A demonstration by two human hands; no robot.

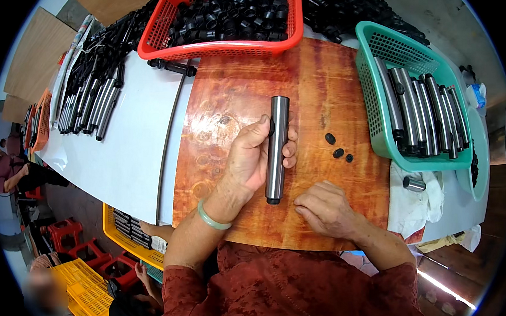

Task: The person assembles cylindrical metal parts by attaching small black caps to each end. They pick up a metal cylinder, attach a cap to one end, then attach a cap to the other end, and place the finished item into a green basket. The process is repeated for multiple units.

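Upright over the board, a silver metal tube [278, 151] like a flashlight body is wrapped by my left hand [254, 152]. Its lower end is black, and a dark oval spot shows on its side beside my thumb. My right hand [327, 208] rests on the near part of the wooden board [245, 230], fingers curled under; its palm is hidden, so I cannot tell if anything is in it. Beyond that hand lie a few small black oval pieces [338, 153], untouched.
At the far edge stands a red basket [224, 49] of black rings. A green basket [380, 120] at right holds several similar tubes; a short metal piece [414, 184] lies on a white cloth [410, 212] nearby. More tubes [93, 103] lie at left. People sit farther left.
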